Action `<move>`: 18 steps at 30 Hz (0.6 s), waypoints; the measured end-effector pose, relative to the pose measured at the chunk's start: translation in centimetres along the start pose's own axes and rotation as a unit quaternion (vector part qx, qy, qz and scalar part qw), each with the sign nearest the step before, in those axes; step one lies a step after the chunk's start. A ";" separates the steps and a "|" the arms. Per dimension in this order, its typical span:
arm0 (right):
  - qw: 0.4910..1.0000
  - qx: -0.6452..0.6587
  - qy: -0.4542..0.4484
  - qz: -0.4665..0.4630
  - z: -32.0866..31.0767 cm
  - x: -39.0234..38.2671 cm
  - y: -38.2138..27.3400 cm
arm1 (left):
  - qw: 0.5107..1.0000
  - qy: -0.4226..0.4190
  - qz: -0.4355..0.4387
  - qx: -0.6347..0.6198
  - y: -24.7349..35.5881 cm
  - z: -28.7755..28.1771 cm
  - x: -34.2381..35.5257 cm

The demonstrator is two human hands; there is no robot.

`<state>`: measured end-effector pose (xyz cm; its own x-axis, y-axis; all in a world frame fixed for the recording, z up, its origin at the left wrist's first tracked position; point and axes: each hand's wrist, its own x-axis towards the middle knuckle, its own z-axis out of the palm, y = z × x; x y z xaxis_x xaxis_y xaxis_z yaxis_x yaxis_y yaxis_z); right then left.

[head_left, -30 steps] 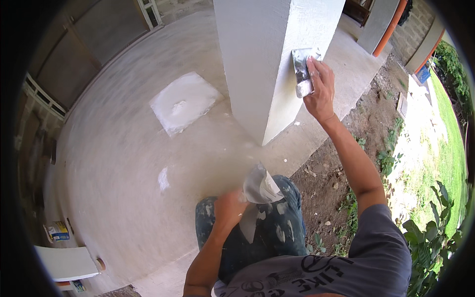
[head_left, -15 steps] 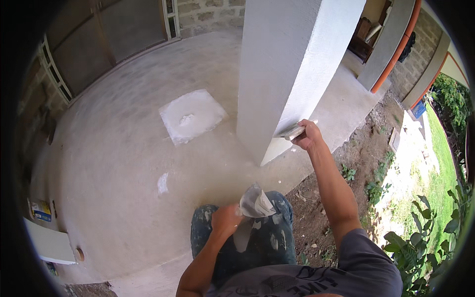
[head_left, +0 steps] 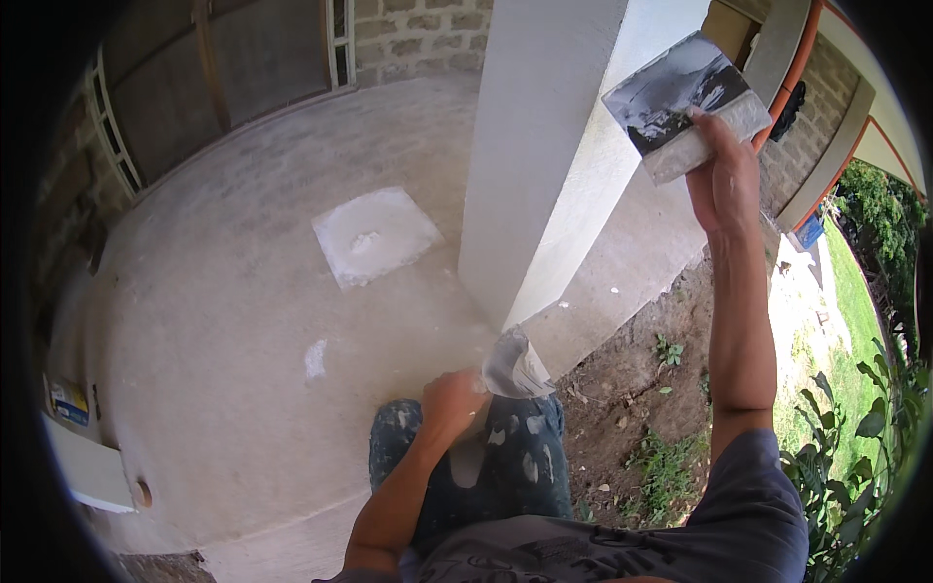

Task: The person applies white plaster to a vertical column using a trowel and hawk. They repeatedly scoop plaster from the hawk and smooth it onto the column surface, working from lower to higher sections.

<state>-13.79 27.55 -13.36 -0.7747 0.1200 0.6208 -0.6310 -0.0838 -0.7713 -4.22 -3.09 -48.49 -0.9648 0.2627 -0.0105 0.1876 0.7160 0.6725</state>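
Note:
My right hand [head_left: 727, 180] is closed on the pale handle edge of a wide putty knife [head_left: 688, 83]. Its broad dark blade, smeared with white paste, is raised in front of the upper right face of a white square pillar [head_left: 544, 146]; whether it touches the pillar I cannot tell. Low in front of my knees, my left hand [head_left: 454, 403] grips a second putty knife [head_left: 515, 364], its handle hidden in the fist. Grey-white paste lies on that blade, which is just below the pillar's foot.
A white square patch with a small heap of powder [head_left: 374, 238] lies on the concrete floor [head_left: 224, 321], left of the pillar. Bare soil [head_left: 622, 428] with weeds borders the slab at right. Leafy branches [head_left: 846, 447] stand at lower right. A blue-yellow package [head_left: 68, 400] sits far left.
My right hand has swung up and to the right from the pillar's base, turning the putty knife's blade into view. My left hand with its knife has shifted slightly up and right.

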 end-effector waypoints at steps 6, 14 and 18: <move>0.866 -0.375 -0.323 -0.075 -0.3 -21.0 8.5 | 0.996 0.081 0.033 -0.003 3.1 -4.2 2.6; 0.765 -0.558 -0.259 -0.192 -11.1 -14.2 16.7 | 0.994 0.102 0.000 -0.035 3.6 -5.5 2.0; 0.699 -0.629 0.000 -0.339 -13.5 2.4 14.5 | 0.997 0.065 -0.017 -0.038 2.6 -4.2 1.1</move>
<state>-24.26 39.96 -24.91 -0.3142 -0.2906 0.9038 -0.3182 0.9292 0.1881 -5.59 -3.64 -43.65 -0.9869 0.1507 0.0582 0.1453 0.6700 0.7280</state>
